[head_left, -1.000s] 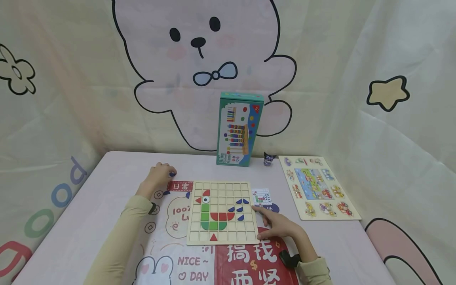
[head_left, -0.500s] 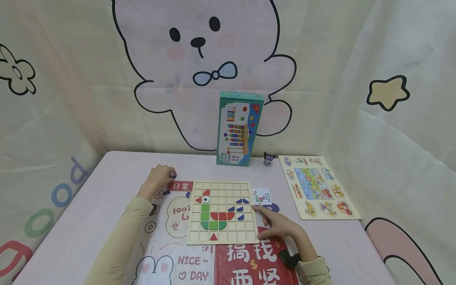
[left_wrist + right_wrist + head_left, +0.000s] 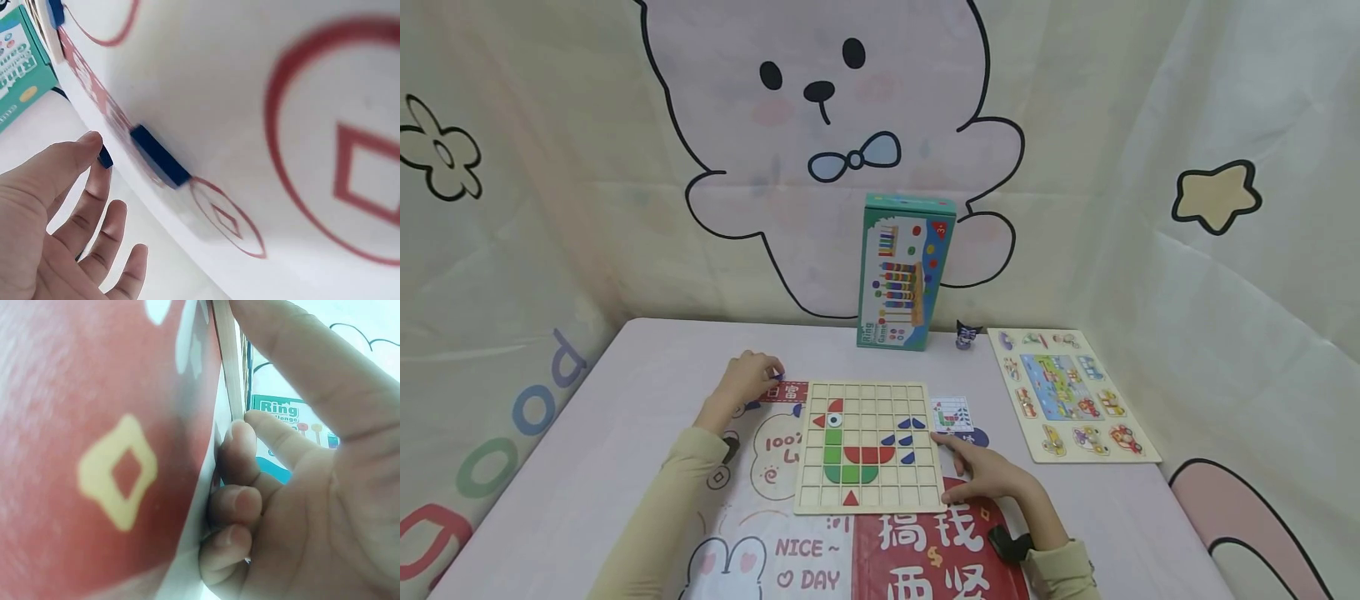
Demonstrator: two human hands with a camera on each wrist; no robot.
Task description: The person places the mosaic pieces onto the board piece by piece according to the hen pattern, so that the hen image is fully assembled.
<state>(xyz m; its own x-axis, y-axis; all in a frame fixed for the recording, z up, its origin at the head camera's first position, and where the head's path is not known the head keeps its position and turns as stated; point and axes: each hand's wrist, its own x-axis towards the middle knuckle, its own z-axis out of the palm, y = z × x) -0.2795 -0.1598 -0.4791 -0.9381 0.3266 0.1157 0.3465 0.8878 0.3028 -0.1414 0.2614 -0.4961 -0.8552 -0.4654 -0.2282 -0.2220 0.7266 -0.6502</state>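
Between thumb and index finger, my left hand (image 3: 742,383) pinches a small dark blue mosaic piece (image 3: 105,157), raised beside the mat's red label. Close to it another blue block (image 3: 159,156) lies on the mat. The wooden grid board (image 3: 861,403) bears a bird shape of red, green and blue pieces, plus a white piece with an eye. A red triangle (image 3: 850,498) sits in its bottom row. My right hand (image 3: 988,475) touches the board's right edge with index fingertip and thumb spread apart; its other fingers bend beneath the palm, as the right wrist view shows.
A small pattern card (image 3: 951,414) lies right of the board. Behind stand a green ring game box (image 3: 904,275) and a tiny purple figure (image 3: 966,335). A picture puzzle board (image 3: 1071,396) lies at the right. The printed mat (image 3: 790,533) spreads under the board.
My left hand has moved slightly right and nearer the board, carrying the blue mosaic piece. My right hand stays at the board's edge, and the pieces on the board have not changed.
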